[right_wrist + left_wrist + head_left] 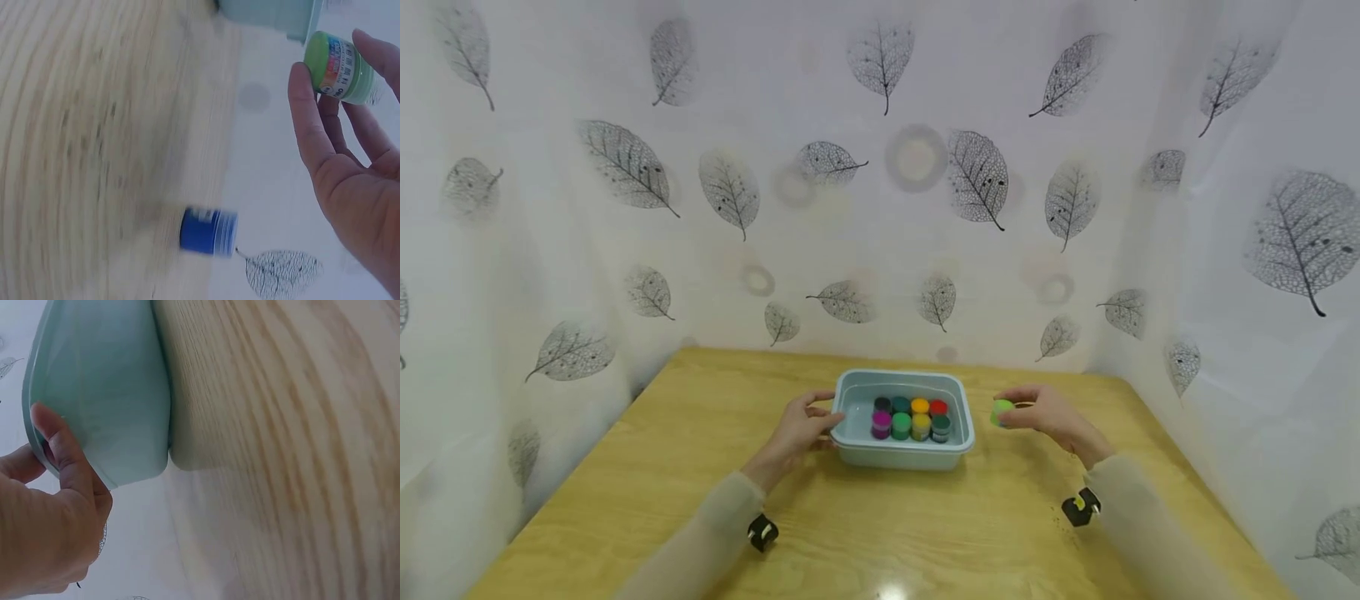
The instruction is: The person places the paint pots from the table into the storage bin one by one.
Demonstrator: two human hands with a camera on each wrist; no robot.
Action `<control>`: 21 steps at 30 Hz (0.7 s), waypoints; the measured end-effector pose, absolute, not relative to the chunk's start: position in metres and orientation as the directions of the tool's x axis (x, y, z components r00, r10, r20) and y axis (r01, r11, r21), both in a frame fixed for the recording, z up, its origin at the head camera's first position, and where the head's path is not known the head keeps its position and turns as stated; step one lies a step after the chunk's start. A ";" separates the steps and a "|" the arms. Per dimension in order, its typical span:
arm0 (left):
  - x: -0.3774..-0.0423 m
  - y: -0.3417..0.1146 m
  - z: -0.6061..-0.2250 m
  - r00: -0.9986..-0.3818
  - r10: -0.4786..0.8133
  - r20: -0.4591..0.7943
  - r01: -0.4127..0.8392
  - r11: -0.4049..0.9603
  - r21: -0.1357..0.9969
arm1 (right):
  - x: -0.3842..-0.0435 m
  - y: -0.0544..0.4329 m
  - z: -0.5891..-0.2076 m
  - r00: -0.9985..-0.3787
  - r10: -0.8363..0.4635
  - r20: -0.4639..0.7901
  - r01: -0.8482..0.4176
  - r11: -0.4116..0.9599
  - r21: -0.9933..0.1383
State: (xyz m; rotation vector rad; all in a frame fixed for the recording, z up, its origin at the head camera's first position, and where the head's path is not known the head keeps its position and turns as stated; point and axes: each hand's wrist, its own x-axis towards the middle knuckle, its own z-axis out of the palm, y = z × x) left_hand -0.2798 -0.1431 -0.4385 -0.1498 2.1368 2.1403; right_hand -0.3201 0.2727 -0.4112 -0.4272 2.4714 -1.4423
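A light blue-green plastic tub (898, 457) stands on the table, several small paint jars (920, 427) with coloured contents grouped in its right part. At its left end my left hand (800, 427) grips the rim, also seen up close in the left wrist view, where the tub's outer wall (119, 394) shows. To the right of the tub, my right hand (1048, 414) holds a light green paint jar (340, 67) between thumb and fingers, above the table. A blue paint jar (207, 232) stands on the table near that hand; in the head view it is mostly hidden.
The wooden table (700, 500) runs back to a pale curtain (820, 250) with leaf prints, which also hangs at both sides. Black wrist bands (1081, 507) sit on both sleeves. Small dark specks mark the wood near the right wrist.
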 end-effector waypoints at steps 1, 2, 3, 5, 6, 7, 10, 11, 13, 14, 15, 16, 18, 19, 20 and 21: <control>-0.280 -0.143 -0.440 -0.988 0.011 -0.155 -0.155 -0.011 0.988 | -0.320 0.268 -0.413 -0.928 -0.368 -0.059 -0.121 0.449 -0.885; -0.279 -0.144 -0.441 -0.987 0.012 -0.159 -0.159 -0.022 0.987 | -0.319 0.263 -0.414 -0.930 -0.363 -0.050 -0.124 0.439 -0.890; -0.279 -0.144 -0.442 -0.987 0.014 -0.161 -0.161 -0.035 0.986 | -0.320 0.258 -0.414 -0.932 -0.361 -0.040 -0.125 0.421 -0.898; -0.279 -0.144 -0.444 -0.986 0.017 -0.164 -0.165 -0.060 0.984 | -0.319 0.248 -0.412 -0.933 -0.359 -0.020 -0.128 0.384 -0.914; -0.279 -0.144 -0.444 -0.986 0.018 -0.165 -0.166 -0.071 0.984 | -0.320 0.242 -0.411 -0.933 -0.359 -0.011 -0.127 0.360 -0.924; -0.279 -0.145 -0.444 -0.986 0.020 -0.168 -0.169 -0.081 0.982 | -0.320 0.237 -0.410 -0.932 -0.364 -0.001 -0.130 0.336 -0.933; -0.279 -0.146 -0.444 -0.985 0.028 -0.172 -0.174 -0.099 0.980 | -0.318 0.218 -0.405 -0.937 -0.349 0.025 -0.135 0.294 -0.946; -0.279 -0.146 -0.444 -0.984 0.030 -0.174 -0.176 -0.103 0.979 | -0.318 0.212 -0.405 -0.938 -0.345 0.028 -0.134 0.289 -0.948; -0.278 -0.147 -0.444 -0.984 0.035 -0.174 -0.177 -0.102 0.979 | -0.318 0.198 -0.405 -0.943 -0.330 0.036 -0.141 0.300 -0.944; -0.279 -0.148 -0.444 -0.984 0.040 -0.175 -0.178 -0.103 0.979 | -0.317 0.192 -0.405 -0.946 -0.322 0.034 -0.139 0.310 -0.941; -0.279 -0.149 -0.444 -0.983 0.045 -0.177 -0.181 -0.107 0.978 | -0.317 0.185 -0.405 -0.946 -0.321 0.032 -0.141 0.320 -0.937; -0.278 -0.150 -0.444 -0.983 0.050 -0.179 -0.183 -0.104 0.978 | -0.318 0.179 -0.406 -0.945 -0.325 0.029 -0.141 0.327 -0.935; -0.279 -0.151 -0.444 -0.981 0.064 -0.185 -0.191 -0.105 0.976 | -0.318 0.168 -0.407 -0.939 -0.343 0.030 -0.150 0.328 -0.933; -0.279 -0.152 -0.444 -0.980 0.071 -0.187 -0.194 -0.106 0.975 | -0.318 0.164 -0.407 -0.935 -0.352 0.028 -0.152 0.330 -0.932; -0.279 -0.152 -0.444 -0.979 0.079 -0.190 -0.198 -0.109 0.974 | -0.319 0.159 -0.407 -0.932 -0.363 0.025 -0.152 0.326 -0.933; -0.280 -0.153 -0.444 -0.977 0.087 -0.193 -0.202 -0.111 0.973 | -0.320 0.155 -0.408 -0.927 -0.374 0.024 -0.155 0.325 -0.933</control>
